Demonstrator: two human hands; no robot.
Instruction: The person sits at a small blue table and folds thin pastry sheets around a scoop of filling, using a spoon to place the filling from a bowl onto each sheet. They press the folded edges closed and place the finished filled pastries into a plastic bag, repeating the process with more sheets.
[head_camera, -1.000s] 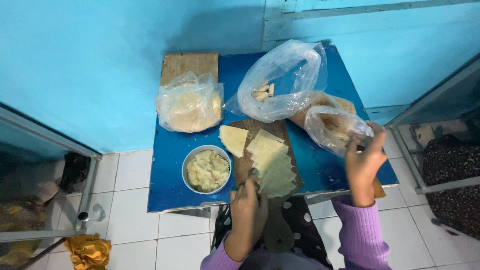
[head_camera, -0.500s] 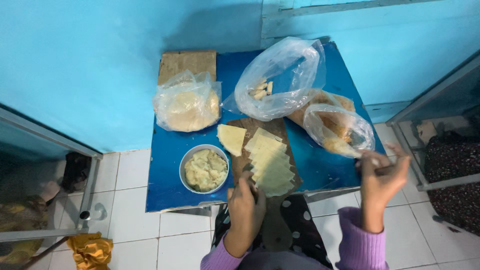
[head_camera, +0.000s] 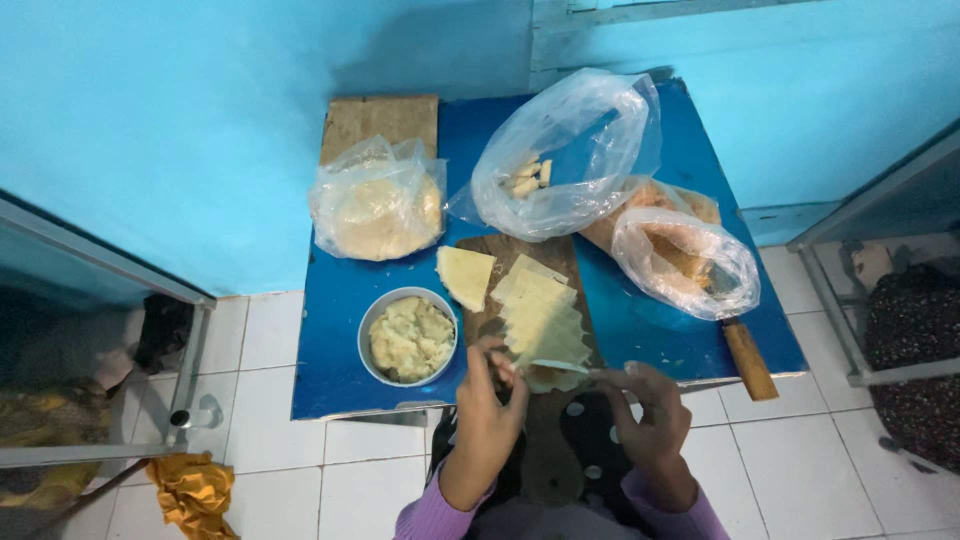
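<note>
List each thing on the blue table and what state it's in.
Bowl: full of pale mash.
Wrapper stack: fanned on the board.
Middle bag: open, few pieces inside.
Left bag: closed round dough.
Left hand: pinching a wrapper.
Right hand: touching that wrapper.

Bare blue tabletop (head_camera: 640, 330) between board (head_camera: 520, 262) and bag (head_camera: 690, 262)

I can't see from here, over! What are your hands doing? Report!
Left hand and right hand pinch one pale wrapper sheet at the table edge. Wrapper stack beside filling bowl. Nothing blocking.
</note>
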